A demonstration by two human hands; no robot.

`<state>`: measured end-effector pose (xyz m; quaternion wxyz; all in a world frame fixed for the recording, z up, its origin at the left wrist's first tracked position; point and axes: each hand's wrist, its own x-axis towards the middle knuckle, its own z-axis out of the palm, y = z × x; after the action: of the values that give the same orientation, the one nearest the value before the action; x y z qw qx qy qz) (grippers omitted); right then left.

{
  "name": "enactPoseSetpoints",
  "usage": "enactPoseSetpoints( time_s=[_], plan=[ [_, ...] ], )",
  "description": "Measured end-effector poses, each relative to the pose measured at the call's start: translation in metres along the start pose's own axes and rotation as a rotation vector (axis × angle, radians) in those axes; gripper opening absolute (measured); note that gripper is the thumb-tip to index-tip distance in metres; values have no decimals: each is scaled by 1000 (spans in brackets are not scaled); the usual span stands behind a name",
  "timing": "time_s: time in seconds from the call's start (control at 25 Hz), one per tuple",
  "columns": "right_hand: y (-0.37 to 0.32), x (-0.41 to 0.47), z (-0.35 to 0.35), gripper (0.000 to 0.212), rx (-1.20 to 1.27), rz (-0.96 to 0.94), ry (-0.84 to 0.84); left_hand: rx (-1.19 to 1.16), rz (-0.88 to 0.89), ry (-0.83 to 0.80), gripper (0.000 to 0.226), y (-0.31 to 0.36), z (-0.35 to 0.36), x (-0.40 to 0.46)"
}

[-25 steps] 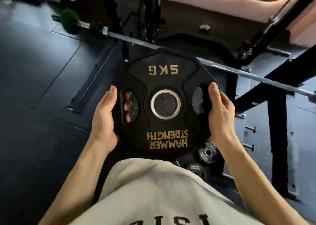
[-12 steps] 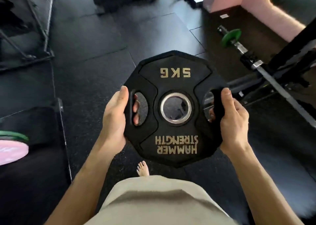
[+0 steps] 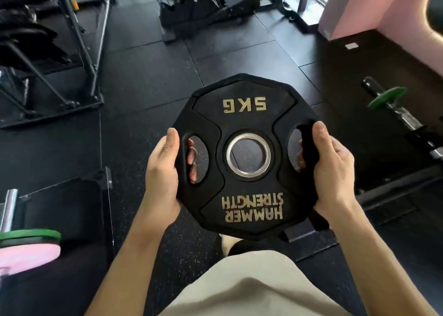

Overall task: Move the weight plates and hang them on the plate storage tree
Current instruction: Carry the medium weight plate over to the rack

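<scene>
A person holds a black plate (image 3: 247,155) out in front of them at the centre of the frame, face up toward the camera and off the floor. It is many-sided, with a metal-ringed centre hole, "5KG" in gold near its far edge and "HAMMER STRENGTH" near the edge closest to the body, both reading upside down from here.

The left hand (image 3: 163,171) grasps the plate's left side: the thumb lies along the top of the rim, and the fingers curl up from beneath and show through the left grip slot. The right hand (image 3: 332,167) grasps the right side the same way, thumb over the rim bar beside the right slot, fingertips just visible inside that opening. Both forearms run down to the lower corners of the frame, with a beige shirt (image 3: 239,284) between them at the bottom.

Below everything is dark rubber floor (image 3: 148,80). At the right edge lies a bar carrying a small green plate (image 3: 387,97). At lower left a green disc sits on a pink disc (image 3: 26,253), beside a chrome post (image 3: 9,207). Black machine frames (image 3: 79,42) stand at upper left, more equipment (image 3: 203,6) at top centre, and a pink wall (image 3: 374,11) fills the upper right.
</scene>
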<state>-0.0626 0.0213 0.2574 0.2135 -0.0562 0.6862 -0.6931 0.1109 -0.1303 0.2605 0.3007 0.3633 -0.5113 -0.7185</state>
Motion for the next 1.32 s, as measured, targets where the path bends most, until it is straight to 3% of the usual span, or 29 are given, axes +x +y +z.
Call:
enactPoseSetpoints(
  time_s=[0.36,0.76,1.04,1.32],
  plan=[
    [-55,210,109,45,61,-41,-11,22,30,1,41,65,48,239],
    [-99,450,177,45,85,-65,227,84,-23,-187,41,98,151,530],
    [-144,615,195,45,168,-64,448,149,-24,-450,40,131,267,717],
    [-180,805,161,44,159,-103,604,139,-12,-624,42,124,425,884]
  ],
)
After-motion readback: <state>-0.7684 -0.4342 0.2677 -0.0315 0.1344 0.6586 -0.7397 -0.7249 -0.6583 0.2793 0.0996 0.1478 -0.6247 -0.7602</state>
